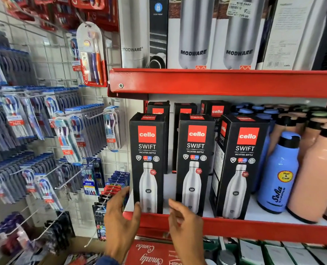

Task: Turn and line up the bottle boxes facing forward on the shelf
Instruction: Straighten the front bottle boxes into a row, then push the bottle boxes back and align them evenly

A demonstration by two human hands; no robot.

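Three black Cello Swift bottle boxes stand at the front of the white shelf with the red lip (254, 229). The left box (148, 163) and the middle box (194, 163) face forward. The right box (239, 167) is turned slightly, so its left side shows. More of the same boxes (217, 109) stand behind them. My left hand (120, 215) is at the left box's bottom left corner, thumb on its front and fingers along its side. My right hand (183, 224) hovers in front of the shelf lip between the left and middle boxes, fingers apart and holding nothing.
Blue (279, 175) and peach bottles (315, 175) crowd the shelf right of the boxes. Modware bottle boxes (193, 35) fill the red shelf above. Toothbrush packs (67, 138) hang on wire hooks at the left. Red boxes (149, 253) sit on the shelf below.
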